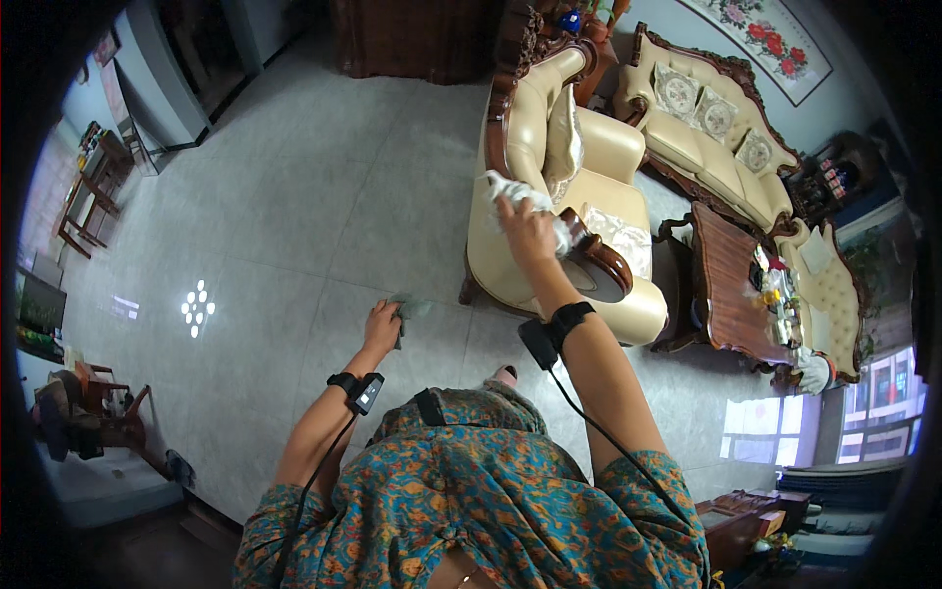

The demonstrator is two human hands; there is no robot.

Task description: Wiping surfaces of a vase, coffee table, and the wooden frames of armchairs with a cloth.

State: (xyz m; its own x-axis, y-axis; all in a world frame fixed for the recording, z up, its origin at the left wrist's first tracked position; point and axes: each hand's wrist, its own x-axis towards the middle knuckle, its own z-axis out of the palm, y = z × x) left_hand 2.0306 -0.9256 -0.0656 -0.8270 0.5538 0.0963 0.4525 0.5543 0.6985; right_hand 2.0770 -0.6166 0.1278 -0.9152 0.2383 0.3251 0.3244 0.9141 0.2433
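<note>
My right hand (pixel 531 232) is closed on a crumpled white cloth (pixel 518 190), reaching out to the cream leather armchair (pixel 496 257). The cloth lies against the chair's outer side, by its carved brown wooden trim (pixel 606 257). Lower and to the left, my left hand (pixel 381 326) curls round a small object, partly greenish and see-through, partly dark; its kind I cannot make out. That hand is held over the grey floor, apart from the chair. A patterned cushion (pixel 563 147) leans inside the armchair.
Right of the armchair stands a dark wooden coffee table (pixel 731 285) with several small items on it. Cream sofas (pixel 687 137) stand behind and beyond it. Grey tiled floor (pixel 285 216) spreads to the left. Black cables (pixel 613 432) run from my wrist straps along both arms.
</note>
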